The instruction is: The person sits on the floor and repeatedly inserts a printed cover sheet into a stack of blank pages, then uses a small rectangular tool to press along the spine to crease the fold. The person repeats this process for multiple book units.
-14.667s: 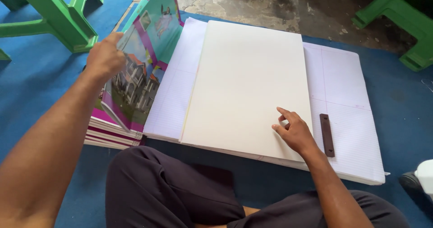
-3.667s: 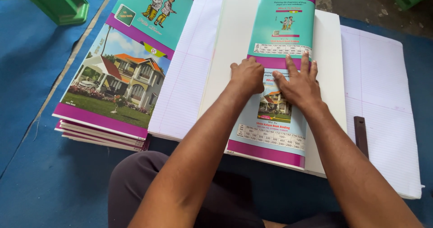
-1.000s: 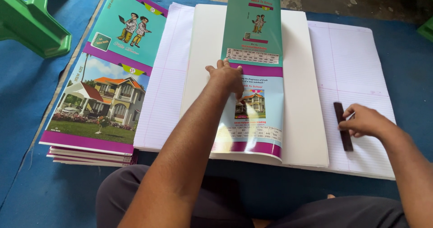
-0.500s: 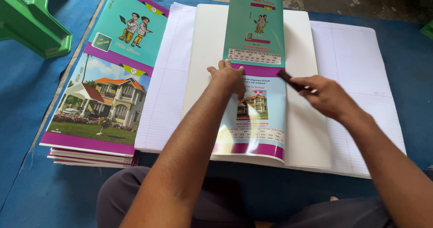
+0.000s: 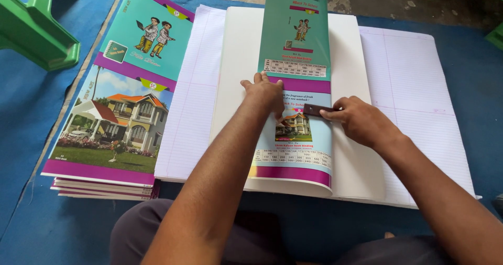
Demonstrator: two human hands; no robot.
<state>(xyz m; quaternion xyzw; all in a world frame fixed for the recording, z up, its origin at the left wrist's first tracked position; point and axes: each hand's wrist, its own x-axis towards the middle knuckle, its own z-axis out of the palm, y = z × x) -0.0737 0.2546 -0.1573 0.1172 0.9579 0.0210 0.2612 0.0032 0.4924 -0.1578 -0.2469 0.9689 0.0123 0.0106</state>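
- The right hand pinches one end of a small dark flat tool; that end is hidden under the fingertips.
- The left hand lies flat, fingers spread, holding nothing, on the folded printed cover.
- The tool rests on the cover, between the hands.
- The cover lies along the middle of the white board, over ruled sheets; its top is cut off.
- A cover stack sits beside the sheets' left edge.
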